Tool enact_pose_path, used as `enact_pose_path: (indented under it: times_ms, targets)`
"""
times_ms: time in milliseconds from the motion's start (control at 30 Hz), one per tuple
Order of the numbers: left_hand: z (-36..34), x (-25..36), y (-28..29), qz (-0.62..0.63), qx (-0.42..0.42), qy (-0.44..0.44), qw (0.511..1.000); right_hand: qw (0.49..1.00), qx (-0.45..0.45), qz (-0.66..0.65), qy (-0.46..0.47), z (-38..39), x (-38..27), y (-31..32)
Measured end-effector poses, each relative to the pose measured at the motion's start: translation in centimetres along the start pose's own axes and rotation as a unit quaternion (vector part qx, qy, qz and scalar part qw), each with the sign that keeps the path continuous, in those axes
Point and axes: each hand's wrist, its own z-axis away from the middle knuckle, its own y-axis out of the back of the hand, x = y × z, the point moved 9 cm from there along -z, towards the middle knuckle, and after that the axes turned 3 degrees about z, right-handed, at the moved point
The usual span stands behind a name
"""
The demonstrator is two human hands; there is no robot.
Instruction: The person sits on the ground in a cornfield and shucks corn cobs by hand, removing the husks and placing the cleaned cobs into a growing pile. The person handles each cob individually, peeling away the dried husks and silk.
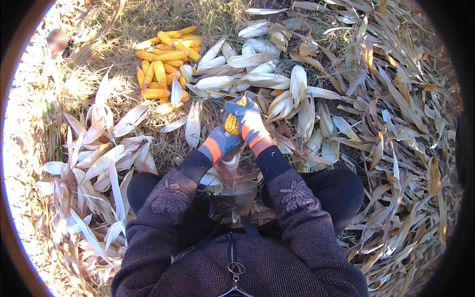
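Corn ear [231, 124], yellow, mostly bare, is between the two gloved hands in the head view, out in front of the crossed legs [341, 195]. Long axis slants: lower end toward the body and slightly left, upper end away and slightly right. Right hand [246, 120] is wrapped round the upper part, fingers closed over it, kernels showing above and below the glove. Left hand [223, 140] sits at the lower end, touching, the nearer one to that end; its fingers are mostly hidden, so can't tell how tightly closed, or whether on kernels or husk. Pale husk [230, 162] hangs just below it. Bare ears' pile [168, 62] lies ahead and left of both hands, well apart; ears in husk [262, 62] lie ahead, nearer the right hand.
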Motion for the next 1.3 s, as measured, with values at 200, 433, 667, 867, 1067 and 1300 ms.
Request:
enact_pose_path:
  times_ms: [200,433,667,867,1067,1300]
  targets:
    - [0.5,1.8,-0.7,-0.198,-0.036,-0.149,0.968,0.999,0.002,-0.024,-0.034,-0.4,1.0,0.6]
    - [-0.5,-0.9,-0.6,-0.173,-0.07,-0.028,0.982,0.997,-0.059,0.012,-0.058,0.5,1.4,0.5]
    - [-0.4,-1.9,0.0,-0.176,-0.007,-0.003,0.984,0.998,-0.031,-0.023,-0.056,0.7,1.7,1.1]
    - [-1.0,-0.3,-0.9,-0.173,0.048,-0.058,0.982,0.99,0.089,0.067,0.091,0.5,-1.2,1.7]
    - [-3.1,-4.4,-1.0,-0.316,0.063,-0.119,0.939,0.955,0.134,0.182,0.19,1.6,-2.4,0.5]
    - [-1.8,-2.8,-3.2,-0.507,-0.041,-0.054,0.86,0.904,0.155,0.304,0.26,3.3,-3.2,0.3]
